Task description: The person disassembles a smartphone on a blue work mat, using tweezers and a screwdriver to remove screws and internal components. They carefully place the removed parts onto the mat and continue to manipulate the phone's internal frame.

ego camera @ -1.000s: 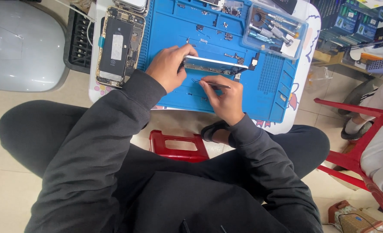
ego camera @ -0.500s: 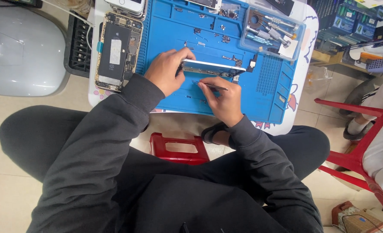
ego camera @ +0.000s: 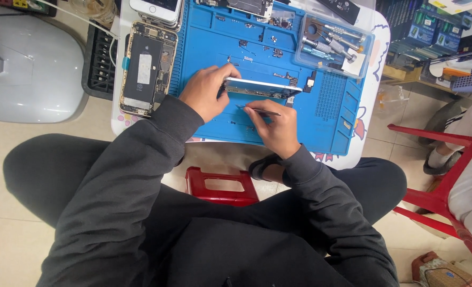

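While the left hand [ego camera: 206, 91] grips a phone screen [ego camera: 262, 86], the right hand [ego camera: 277, 129] pinches tweezers [ego camera: 257, 110] beside a clear tool box [ego camera: 334, 45].

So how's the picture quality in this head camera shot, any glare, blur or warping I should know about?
Head view: lighting is even and soft, with only faint shadows under the hands. The left hand holding the phone screen panel and the right hand with the tweezers look fairly sharp. Small parts on the blue repair mat are too tiny to resolve. Wide-angle bending shows at the edges.
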